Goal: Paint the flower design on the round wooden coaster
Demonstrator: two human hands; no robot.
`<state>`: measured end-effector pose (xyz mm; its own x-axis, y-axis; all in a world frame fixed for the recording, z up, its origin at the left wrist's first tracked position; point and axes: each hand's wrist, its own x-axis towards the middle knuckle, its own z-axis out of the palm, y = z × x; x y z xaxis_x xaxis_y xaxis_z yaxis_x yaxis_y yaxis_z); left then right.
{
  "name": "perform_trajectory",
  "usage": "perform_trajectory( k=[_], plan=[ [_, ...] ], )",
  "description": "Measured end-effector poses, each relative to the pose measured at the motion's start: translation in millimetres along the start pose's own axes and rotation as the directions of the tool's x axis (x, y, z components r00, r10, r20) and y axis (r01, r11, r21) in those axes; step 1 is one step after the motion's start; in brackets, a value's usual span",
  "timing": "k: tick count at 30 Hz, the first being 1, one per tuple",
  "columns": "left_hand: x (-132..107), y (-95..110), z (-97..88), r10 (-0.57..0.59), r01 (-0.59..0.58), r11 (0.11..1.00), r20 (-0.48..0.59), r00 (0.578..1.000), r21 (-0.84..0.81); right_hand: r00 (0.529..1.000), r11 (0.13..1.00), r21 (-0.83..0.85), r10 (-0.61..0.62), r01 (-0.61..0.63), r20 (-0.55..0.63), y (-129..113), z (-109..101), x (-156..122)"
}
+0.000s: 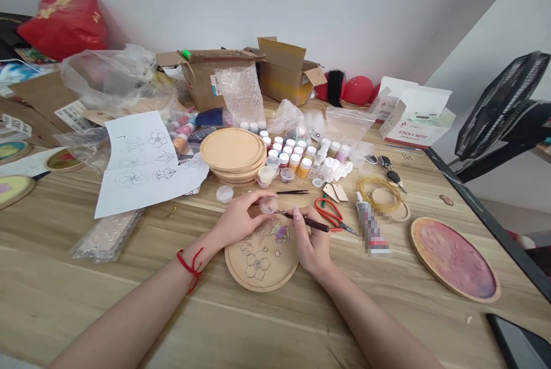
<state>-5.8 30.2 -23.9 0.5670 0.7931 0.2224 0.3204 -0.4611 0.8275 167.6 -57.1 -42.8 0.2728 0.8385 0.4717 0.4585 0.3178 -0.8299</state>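
The small clear cup (268, 204) is pinched between the fingers of the left hand (238, 218), above the wooden disc (260, 265); the right hand (312, 244) closes around a dark brush (307, 222).

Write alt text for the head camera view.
A person's left hand holds a small clear cup and the right hand a dark-handled tool over a round wooden board drawn with flowers. Paint jars and a sheet of flower sketches lie beyond.
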Motion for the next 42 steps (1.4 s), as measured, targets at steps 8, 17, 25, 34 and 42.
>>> perform_trajectory(
  k=[8,17,25,34,42],
  plan=[
    [0.0,0.6,-0.2,0.01,-0.009,1.0,-0.008,1.0,0.016,0.996,0.999,0.015,-0.029,0.028,0.082,-1.2,0.6,1.2],
    [0.3,-0.3,-0.7,0.008,-0.008,1.0,0.009,1.0,0.027,1.0,1.0,-0.024,-0.004,0.004,0.024,-5.4,0.1,2.5],
    [0.4,1.3,-1.0,0.006,-0.007,1.0,0.013,1.0,0.018,1.0,0.999,-0.033,-0.007,0.006,-0.03,-3.2,-0.2,1.6],
    [0.7,0.7,-0.9,0.009,-0.01,1.0,0.013,1.0,0.022,0.997,0.998,-0.009,-0.065,0.066,0.029,-5.5,-1.4,2.2],
    [0.6,0.6,-1.3,0.002,-0.002,1.0,0.007,1.0,0.008,0.998,0.997,-0.05,-0.051,0.052,0.027,-3.3,0.0,3.8]
  ],
)
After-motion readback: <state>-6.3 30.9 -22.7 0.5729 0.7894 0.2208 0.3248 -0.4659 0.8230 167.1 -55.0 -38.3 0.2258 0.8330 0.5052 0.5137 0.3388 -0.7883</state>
